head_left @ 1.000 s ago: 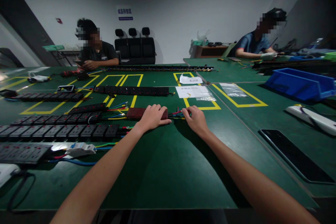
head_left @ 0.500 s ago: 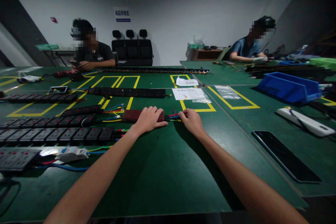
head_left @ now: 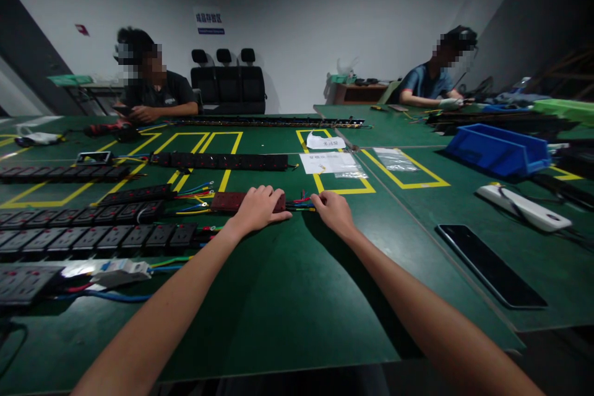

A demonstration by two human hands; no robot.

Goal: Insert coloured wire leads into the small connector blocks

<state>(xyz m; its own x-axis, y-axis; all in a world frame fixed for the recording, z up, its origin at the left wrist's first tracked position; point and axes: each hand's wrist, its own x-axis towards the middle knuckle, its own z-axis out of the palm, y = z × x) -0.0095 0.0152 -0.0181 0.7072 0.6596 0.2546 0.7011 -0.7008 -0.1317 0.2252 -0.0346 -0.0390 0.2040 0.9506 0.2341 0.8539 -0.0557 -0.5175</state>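
A dark red socket strip [head_left: 224, 201] lies crosswise on the green table, with coloured wires at both ends. Over its right part rests my left hand [head_left: 260, 209], fingers wrapped over the far side and thumb along the near edge. Just to the right, my right hand [head_left: 331, 209] pinches the ends of the coloured wires [head_left: 301, 204] that come out of the strip. Its fingertips partly hide those wire ends. More wires [head_left: 195, 193] spread to the left of the strip, beside black socket strips [head_left: 134, 238].
Beyond the hands lie a long black strip [head_left: 223, 161], paper sheets [head_left: 320, 163] and plastic bags. On the right are a phone [head_left: 489, 265], a white device [head_left: 524, 207] and a blue bin [head_left: 499, 150]. Two people sit across the table.
The whole view has shifted slightly, so the things appear a little further left. Both hands keep their places at the red strip and its wires.
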